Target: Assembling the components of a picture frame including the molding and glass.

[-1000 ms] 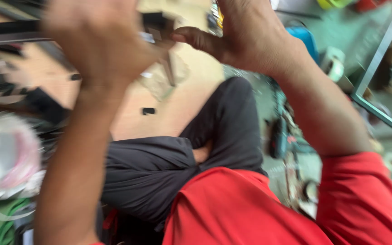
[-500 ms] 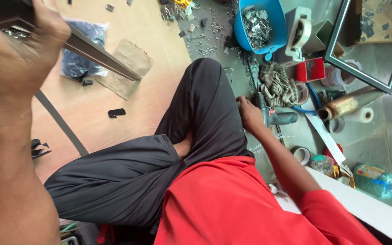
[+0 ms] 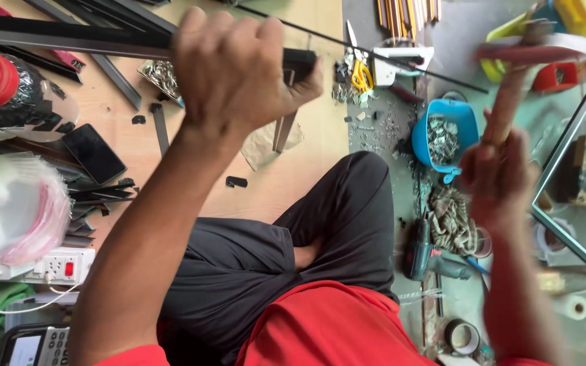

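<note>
While gripping the black metal bar (image 3: pixel 69 37) in the left hand (image 3: pixel 239 71), fingers clenched around it above the wooden floor; raised a wooden-handled hammer (image 3: pixel 510 88) in the right hand (image 3: pixel 496 179), fingers wrapped on its handle. Risked a mis-hit on the holding fingers, judging by the blur. Counted one blue tub (image 3: pixel 442 132), one drill (image 3: pixel 425 254), one phone (image 3: pixel 93 152).

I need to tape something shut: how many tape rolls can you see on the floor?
2: a dark tape roll at the bottom edge, beside the red shirt, and a pale roll further right, near the mirror frame. Clutter may hide more.
</note>
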